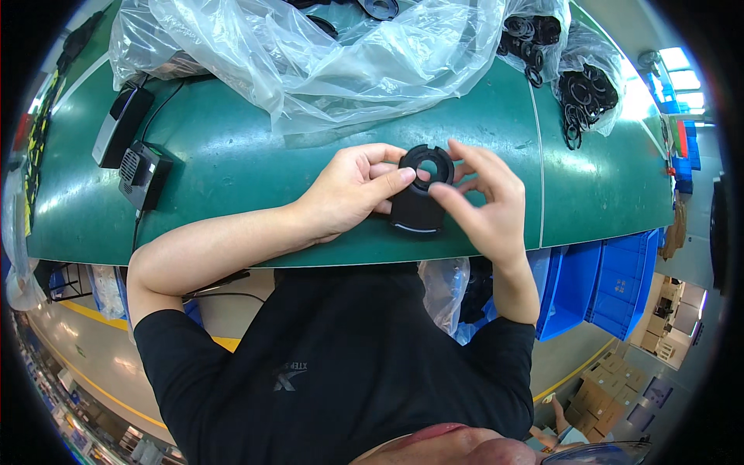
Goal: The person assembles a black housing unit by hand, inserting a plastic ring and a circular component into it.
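Note:
Over the green table [232, 170] I hold a black cup-shaped plastic part [418, 211], with a flat black slotted ring [426, 165] sitting on its top. My left hand [349, 190] grips the part from the left, thumb pressing on the ring's edge. My right hand [480, 198] touches the ring from the right with thumb and forefinger, the other fingers spread.
A large clear plastic bag [325, 54] lies crumpled at the back of the table. Bags of black rings [585, 93] sit at the back right. Two black devices with cables [132, 147] lie at the left. Blue bins [612, 287] stand under the table's right side.

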{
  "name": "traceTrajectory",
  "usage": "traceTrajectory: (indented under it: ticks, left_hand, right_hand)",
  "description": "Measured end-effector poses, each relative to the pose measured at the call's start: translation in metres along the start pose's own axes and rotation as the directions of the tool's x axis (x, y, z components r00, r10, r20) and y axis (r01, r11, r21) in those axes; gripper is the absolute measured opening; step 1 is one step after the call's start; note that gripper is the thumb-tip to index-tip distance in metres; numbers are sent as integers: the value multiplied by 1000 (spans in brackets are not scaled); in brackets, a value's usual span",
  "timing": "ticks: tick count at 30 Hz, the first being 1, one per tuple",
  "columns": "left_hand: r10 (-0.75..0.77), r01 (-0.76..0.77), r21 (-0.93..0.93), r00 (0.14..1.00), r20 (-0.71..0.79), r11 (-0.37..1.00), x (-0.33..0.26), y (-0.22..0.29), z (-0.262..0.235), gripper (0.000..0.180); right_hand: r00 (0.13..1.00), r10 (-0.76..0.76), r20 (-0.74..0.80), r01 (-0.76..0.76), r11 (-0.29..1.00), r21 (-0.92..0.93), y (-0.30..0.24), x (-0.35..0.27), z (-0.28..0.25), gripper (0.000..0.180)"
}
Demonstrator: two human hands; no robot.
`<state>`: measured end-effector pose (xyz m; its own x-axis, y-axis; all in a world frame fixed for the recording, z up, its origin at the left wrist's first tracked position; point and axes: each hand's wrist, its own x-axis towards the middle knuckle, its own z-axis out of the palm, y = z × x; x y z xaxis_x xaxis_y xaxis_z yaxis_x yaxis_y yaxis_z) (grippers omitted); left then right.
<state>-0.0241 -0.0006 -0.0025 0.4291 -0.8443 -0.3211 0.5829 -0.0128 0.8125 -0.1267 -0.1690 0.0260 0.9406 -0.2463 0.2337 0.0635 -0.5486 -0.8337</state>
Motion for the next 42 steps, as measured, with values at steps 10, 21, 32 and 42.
traceTrajectory:
  ticks: [10,21,32,42]
  left_hand:
    - [66,-65,-10,996,57,998,-1,3,0,31]
    - [204,-209,44,975,88,977,-3,-6,1,32]
    - [247,-254,97,966,78,962,-5,-11,3,31]
    - [198,-216,149,972,128,965,-5,-8,-1,30]
  right_hand:
    - [980,-160,-116,141,978,-155,-11,-9,16,47]
    - [980,39,-197,16,963,270,3,-15,17,29]
    - [968,173,-181,-89,912,400,0,-21,16,15]
    - [970,-225,-94,217,973,-82,5,-20,12,19]
